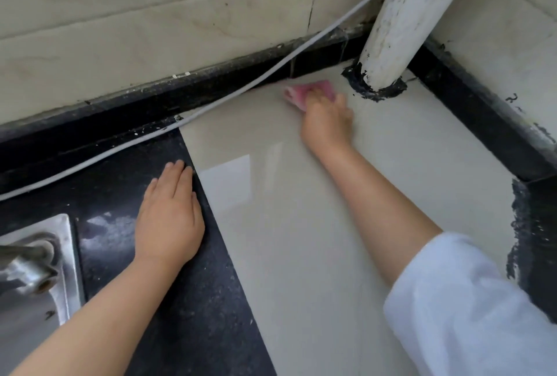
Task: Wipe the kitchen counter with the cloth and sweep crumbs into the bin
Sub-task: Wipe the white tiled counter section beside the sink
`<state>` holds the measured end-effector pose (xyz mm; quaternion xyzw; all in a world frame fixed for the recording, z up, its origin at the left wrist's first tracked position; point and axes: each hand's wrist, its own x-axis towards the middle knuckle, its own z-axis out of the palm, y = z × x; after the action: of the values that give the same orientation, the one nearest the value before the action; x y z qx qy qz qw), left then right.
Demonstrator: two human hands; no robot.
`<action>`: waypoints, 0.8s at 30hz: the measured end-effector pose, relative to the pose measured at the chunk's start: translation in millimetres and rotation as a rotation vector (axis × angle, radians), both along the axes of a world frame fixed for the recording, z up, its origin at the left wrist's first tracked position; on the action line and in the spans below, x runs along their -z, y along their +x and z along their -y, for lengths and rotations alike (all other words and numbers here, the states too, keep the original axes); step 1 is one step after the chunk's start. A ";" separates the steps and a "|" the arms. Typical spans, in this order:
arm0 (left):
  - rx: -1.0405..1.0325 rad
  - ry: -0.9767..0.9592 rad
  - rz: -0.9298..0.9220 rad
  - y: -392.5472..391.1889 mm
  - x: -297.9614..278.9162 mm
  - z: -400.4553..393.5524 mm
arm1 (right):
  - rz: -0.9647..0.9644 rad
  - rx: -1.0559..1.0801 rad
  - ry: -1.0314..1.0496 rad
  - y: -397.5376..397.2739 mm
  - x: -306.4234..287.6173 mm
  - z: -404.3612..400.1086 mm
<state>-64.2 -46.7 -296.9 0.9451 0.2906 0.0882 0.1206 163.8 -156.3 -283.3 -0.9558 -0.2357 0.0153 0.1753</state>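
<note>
At the far left a steel sink (64,258) shows its rim, with a tap (28,265) over it. Beside it the left hand (168,216) lies flat on the black counter (196,315), fingers straight and together, holding nothing. A white cable (187,115) runs along the back edge behind it. Further right, on the pale tile (301,210), the right hand (327,122) presses the pink cloth (304,93) down, fingers bent over it (the fingertips themselves are blurred). The cloth sits near the back wall, just left of the white pipe (404,20). A white sleeve (470,309) covers that arm.
</note>
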 end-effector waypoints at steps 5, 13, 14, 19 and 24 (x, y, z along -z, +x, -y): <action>-0.022 0.043 -0.026 2.1 -4.7 2.8 | -0.031 0.313 -0.023 -4.9 -17.8 109.0; 0.141 0.081 0.078 37.4 -10.2 31.4 | 0.172 0.061 0.128 6.1 -12.2 89.7; 0.133 0.073 0.085 47.6 -8.6 36.5 | 0.153 -0.028 0.105 8.7 -12.8 69.0; 0.135 0.002 0.085 78.8 -4.4 68.7 | 0.022 -0.139 -0.031 28.5 0.0 44.4; 0.195 0.036 0.092 94.8 -0.7 86.1 | 0.034 0.065 -0.077 23.9 9.1 132.4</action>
<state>30.7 -132.8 -296.2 0.9659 0.1897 0.1247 0.1249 187.7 -288.8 -292.3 -0.9691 -0.2067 0.0027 0.1347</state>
